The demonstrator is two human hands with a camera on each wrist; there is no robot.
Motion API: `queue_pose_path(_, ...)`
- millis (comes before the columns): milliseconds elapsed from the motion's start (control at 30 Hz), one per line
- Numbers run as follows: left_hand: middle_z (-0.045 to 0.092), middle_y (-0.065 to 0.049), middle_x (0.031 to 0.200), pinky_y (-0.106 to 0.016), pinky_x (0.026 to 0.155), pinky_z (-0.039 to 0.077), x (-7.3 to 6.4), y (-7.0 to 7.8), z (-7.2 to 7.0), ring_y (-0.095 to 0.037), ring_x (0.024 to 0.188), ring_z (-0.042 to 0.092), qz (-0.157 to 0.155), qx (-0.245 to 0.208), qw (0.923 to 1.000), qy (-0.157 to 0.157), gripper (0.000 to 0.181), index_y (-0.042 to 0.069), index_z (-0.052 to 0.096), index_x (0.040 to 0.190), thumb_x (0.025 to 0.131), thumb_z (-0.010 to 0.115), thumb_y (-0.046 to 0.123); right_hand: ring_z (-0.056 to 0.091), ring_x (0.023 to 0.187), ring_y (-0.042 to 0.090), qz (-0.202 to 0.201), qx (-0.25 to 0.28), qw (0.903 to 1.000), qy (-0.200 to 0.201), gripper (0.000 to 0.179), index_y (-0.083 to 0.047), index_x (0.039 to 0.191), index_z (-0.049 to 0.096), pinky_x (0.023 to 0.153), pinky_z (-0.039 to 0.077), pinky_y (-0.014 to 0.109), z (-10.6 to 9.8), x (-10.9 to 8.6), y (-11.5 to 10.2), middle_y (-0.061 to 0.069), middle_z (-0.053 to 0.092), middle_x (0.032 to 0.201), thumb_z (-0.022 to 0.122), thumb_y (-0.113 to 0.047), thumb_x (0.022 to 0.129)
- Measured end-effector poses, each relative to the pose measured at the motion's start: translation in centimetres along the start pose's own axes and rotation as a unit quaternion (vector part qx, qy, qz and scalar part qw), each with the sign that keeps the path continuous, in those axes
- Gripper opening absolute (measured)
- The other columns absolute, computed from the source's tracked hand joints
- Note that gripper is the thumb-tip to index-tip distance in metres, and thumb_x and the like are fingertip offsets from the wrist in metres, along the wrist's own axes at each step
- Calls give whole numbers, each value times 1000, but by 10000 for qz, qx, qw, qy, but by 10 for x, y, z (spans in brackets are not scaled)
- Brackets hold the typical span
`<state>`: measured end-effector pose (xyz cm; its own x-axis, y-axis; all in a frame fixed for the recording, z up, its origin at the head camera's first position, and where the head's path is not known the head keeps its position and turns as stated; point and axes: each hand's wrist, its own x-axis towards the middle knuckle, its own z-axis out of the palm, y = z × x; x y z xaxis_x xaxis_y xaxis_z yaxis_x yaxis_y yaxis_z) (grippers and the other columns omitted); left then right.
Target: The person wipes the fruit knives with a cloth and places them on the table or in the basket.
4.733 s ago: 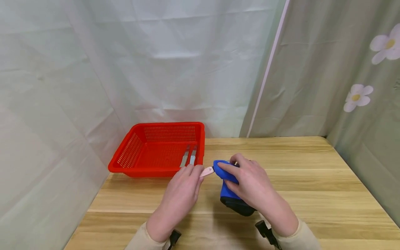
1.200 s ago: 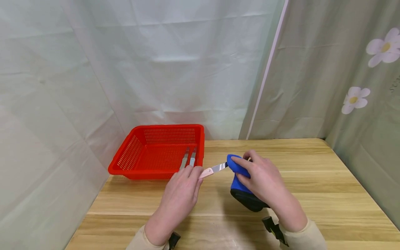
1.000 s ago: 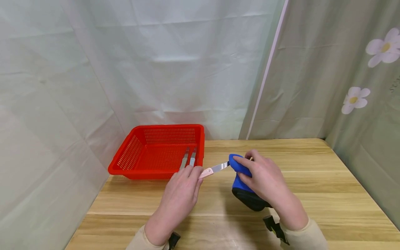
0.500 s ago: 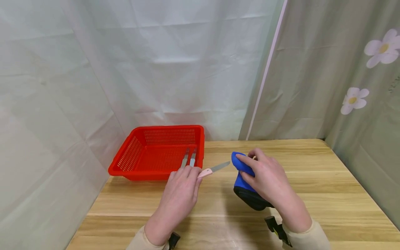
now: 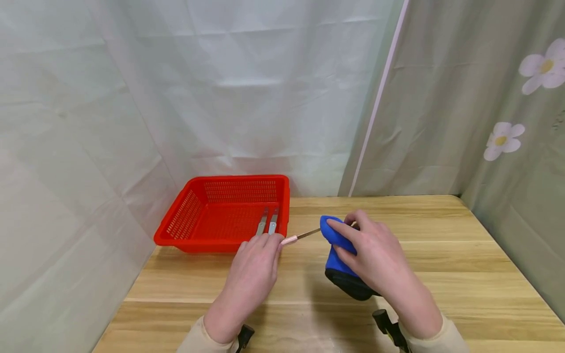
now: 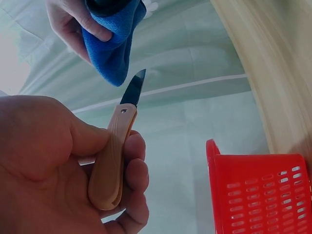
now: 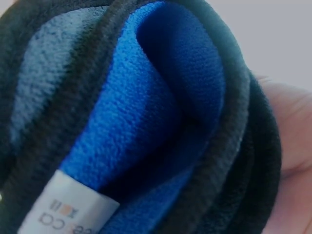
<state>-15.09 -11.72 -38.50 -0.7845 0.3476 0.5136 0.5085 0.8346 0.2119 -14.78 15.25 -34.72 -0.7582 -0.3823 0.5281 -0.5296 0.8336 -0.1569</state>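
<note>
My left hand [image 5: 253,267] grips a small folding knife [image 6: 113,151] by its pale pink handle, with the thumb on one side and fingers curled round the other. Its blade points right and, in the head view, lies nearly edge-on. My right hand [image 5: 381,255] pinches a bunched blue cloth [image 5: 335,234] with a black border, held above the table. The cloth's folded end comes right at the blade tip in the head view; a small gap shows in the left wrist view. Black edging and a white label [image 7: 68,209] fill the right wrist view.
A red plastic basket [image 5: 198,246] with slotted walls stands at the left back of the wooden table [image 5: 441,274]. Two more knives [image 5: 267,223] lie inside, near its right wall. Pale curtains [image 5: 265,98] hang behind and along both sides.
At first the cloth covered the blade; it then slid right, off the tip. Since half a second ago, the knife has turned edge-on and the cloth has come back left to the tip.
</note>
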Motion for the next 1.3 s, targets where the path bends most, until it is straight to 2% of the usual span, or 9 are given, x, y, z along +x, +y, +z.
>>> queue_pose_path(133, 61, 4, 85, -34, 71, 41, 1, 1, 0, -14, 76, 54, -172, 60, 9998, -124, 10, 15, 70, 111, 105, 77, 15, 70, 96, 28, -35, -36, 10000, -42, 54, -19, 141, 78, 88, 59, 56, 0, 0, -4, 11, 66, 120, 94, -18, 89)
queue_pose_path(333, 67, 2, 91, -44, 85, 45, 0, 0, 1, -18, 78, 61, -160, 183, 9995, 216, 9, 13, 71, 105, 102, 80, 11, 71, 96, 28, -93, -24, 9999, -36, 55, -19, 140, 78, 90, 59, 55, 2, 1, -7, 11, 66, 120, 95, -18, 88)
queue_pose_path(433, 67, 2, 90, -44, 85, 46, 1, 0, 1, -18, 76, 61, -167, 167, 9995, 209, 8, 12, 72, 106, 102, 79, 11, 71, 93, 28, -132, -44, 9999, -20, 55, -19, 140, 78, 90, 59, 54, 4, 1, -8, 11, 65, 120, 96, -19, 88)
queue_pose_path(633, 60, 5, 85, -38, 78, 44, 1, 1, 1, -13, 75, 56, -264, 33, 9996, 21, 14, 16, 71, 107, 103, 81, 25, 72, 91, 28, -194, -65, 9998, 33, 55, -19, 139, 79, 89, 58, 52, 5, 1, -10, 11, 66, 119, 97, -19, 87)
queue_pose_path(767, 57, 8, 81, -37, 76, 43, 1, 1, 1, -10, 71, 54, -252, -84, 9996, 14, 17, 18, 71, 105, 102, 82, 31, 72, 90, 28, -238, -60, 9997, 62, 55, -20, 138, 79, 88, 58, 51, 6, 1, -12, 11, 66, 119, 98, -19, 86)
queue_pose_path(1033, 59, 9, 76, -40, 81, 43, 0, 2, 1, -10, 70, 56, -197, 151, 9996, -114, 20, 18, 73, 106, 99, 86, 30, 72, 90, 27, -365, -86, 9993, 7, 57, -21, 138, 79, 86, 57, 48, 11, 0, -19, 10, 67, 120, 98, -21, 85)
queue_pose_path(1300, 61, 10, 77, -40, 83, 44, -1, 6, 2, -11, 73, 61, -132, 100, 9994, -293, 16, 19, 73, 104, 103, 81, 32, 71, 91, 29, -537, -106, 9984, -115, 60, -23, 137, 80, 87, 56, 47, 15, 1, -25, 10, 66, 119, 101, -20, 81)
